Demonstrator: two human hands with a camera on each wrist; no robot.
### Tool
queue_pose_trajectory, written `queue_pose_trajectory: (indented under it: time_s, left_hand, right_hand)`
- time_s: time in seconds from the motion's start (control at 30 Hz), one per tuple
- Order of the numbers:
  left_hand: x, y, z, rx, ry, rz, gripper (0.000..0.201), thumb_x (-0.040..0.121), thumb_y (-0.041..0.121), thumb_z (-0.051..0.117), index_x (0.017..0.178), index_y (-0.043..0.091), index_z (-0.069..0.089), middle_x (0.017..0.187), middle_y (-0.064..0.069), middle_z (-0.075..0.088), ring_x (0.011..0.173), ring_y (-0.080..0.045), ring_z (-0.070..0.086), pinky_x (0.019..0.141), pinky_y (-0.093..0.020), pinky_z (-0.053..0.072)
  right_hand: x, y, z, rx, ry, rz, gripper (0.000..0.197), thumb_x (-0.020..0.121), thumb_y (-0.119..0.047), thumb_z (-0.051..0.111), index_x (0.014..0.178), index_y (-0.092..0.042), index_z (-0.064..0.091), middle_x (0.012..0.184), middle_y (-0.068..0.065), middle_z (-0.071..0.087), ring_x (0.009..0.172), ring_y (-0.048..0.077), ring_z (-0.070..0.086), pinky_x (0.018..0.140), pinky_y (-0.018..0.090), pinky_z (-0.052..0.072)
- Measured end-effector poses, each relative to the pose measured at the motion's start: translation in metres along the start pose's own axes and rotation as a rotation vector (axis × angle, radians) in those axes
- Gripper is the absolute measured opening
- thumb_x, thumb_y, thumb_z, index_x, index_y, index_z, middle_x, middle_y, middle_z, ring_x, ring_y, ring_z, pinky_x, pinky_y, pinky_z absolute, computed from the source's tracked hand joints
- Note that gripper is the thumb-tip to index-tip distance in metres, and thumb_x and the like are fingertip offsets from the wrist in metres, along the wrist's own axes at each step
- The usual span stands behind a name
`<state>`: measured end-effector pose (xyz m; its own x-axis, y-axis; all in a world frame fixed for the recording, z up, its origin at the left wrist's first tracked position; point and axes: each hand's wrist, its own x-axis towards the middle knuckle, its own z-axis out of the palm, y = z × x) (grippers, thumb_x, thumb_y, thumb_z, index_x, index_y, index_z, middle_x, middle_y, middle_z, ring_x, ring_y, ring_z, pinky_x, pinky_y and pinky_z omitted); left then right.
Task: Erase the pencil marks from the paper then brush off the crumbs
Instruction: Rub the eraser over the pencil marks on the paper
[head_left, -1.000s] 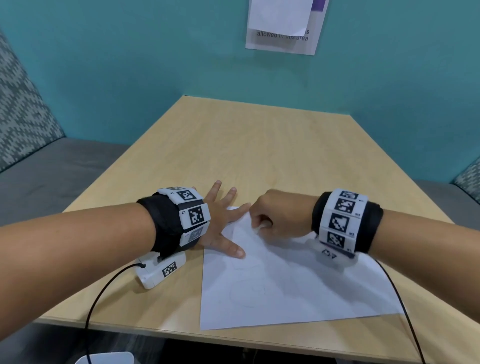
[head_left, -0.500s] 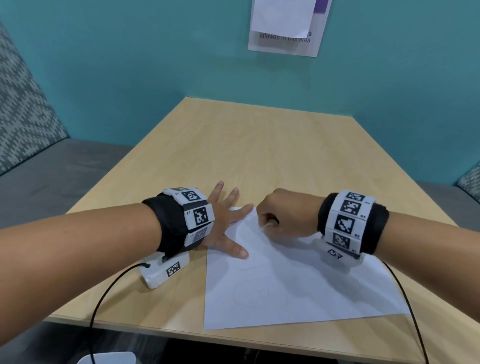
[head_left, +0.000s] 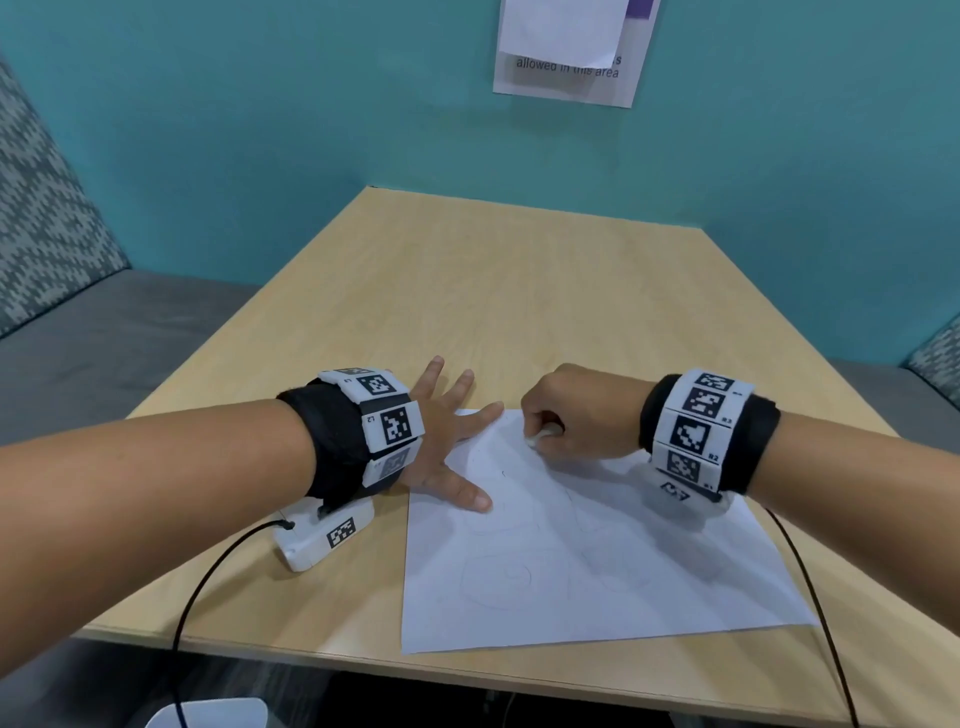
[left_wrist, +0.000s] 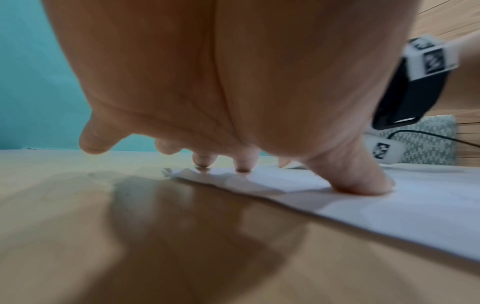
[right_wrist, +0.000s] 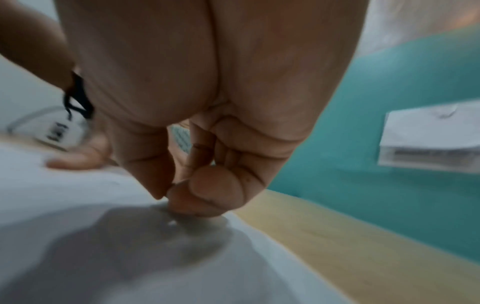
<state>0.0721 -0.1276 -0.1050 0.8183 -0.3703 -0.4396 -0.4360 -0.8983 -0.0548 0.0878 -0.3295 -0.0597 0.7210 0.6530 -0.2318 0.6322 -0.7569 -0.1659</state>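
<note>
A white sheet of paper (head_left: 587, 561) with faint pencil loops lies near the front edge of the wooden table (head_left: 467, 291). My left hand (head_left: 447, 441) is spread flat, its thumb and forefinger pressing the paper's far left corner; the left wrist view shows the fingertips (left_wrist: 363, 185) on the paper (left_wrist: 389, 216). My right hand (head_left: 576, 415) is curled round a small white eraser (head_left: 540, 436) whose tip touches the sheet near its far edge. In the right wrist view the thumb and fingers (right_wrist: 197, 195) pinch together on the paper (right_wrist: 78, 205); the eraser is hidden there.
A white sensor box (head_left: 322, 535) with a black cable lies on the table under my left wrist. Grey benches with patterned cushions (head_left: 47, 218) flank the table. A notice (head_left: 566, 52) hangs on the teal wall behind.
My right hand has shifted slightly right and back along the paper's far edge with the eraser. The left hand stays pressed on the corner.
</note>
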Motion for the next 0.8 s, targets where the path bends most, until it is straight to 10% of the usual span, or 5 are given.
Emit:
queue_pose_trajectory:
  time_s: [0.4,0.8]
  left_hand:
    - [-0.004,0.002,-0.002,0.012,0.01,0.004,0.11,0.076,0.084,0.049,0.154,0.042,-0.016,0.163,-0.007,-0.026,0.141,-0.041,-0.036,0.11,-0.066,-0.011]
    - [-0.002,0.001,0.0,0.023,0.036,0.023,0.11,0.075,0.085,0.048,0.154,0.043,-0.017,0.162,-0.008,-0.027,0.141,-0.041,-0.037,0.109,-0.066,-0.014]
  right_hand:
    - [-0.001,-0.031,0.008,0.042,-0.023,-0.108,0.025,0.078,-0.006,0.053,0.066,-0.024,0.065,0.058,-0.001,0.059,0.054,0.018,0.049,0.055,0.027,0.043]
    - [-0.002,-0.035,0.013,-0.04,-0.007,-0.087,0.013,0.082,-0.008,0.052,0.072,-0.003,0.058,0.064,0.011,0.061,0.056,0.023,0.047,0.056,0.034,0.043]
